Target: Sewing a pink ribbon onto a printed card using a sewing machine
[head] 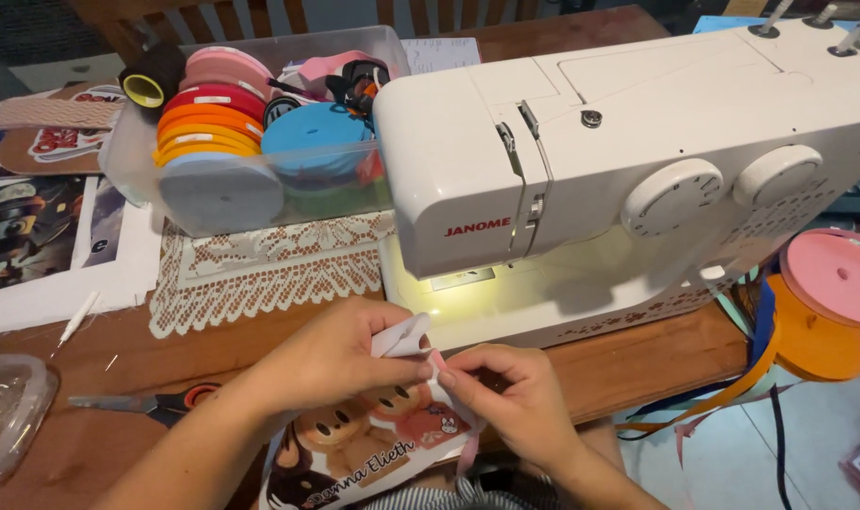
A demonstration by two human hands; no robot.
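My left hand (331,354) pinches a folded white piece of fabric (402,335) in front of the white sewing machine (638,142). My right hand (505,392) pinches a thin pink ribbon (438,360) at the edge of that fabric; the ribbon hangs down past a printed cloth with cartoon bears (373,439) lying under both hands. The machine's lamp lights its bed (505,288) just beyond my fingers.
A clear plastic box (251,189) with several coloured ribbon spools stands behind on a lace doily (260,274). Scissors (147,404) lie on the wooden table at left, near a clear lid (5,411). Pink and orange ribbon spools (826,302) sit at right, ribbons trailing down.
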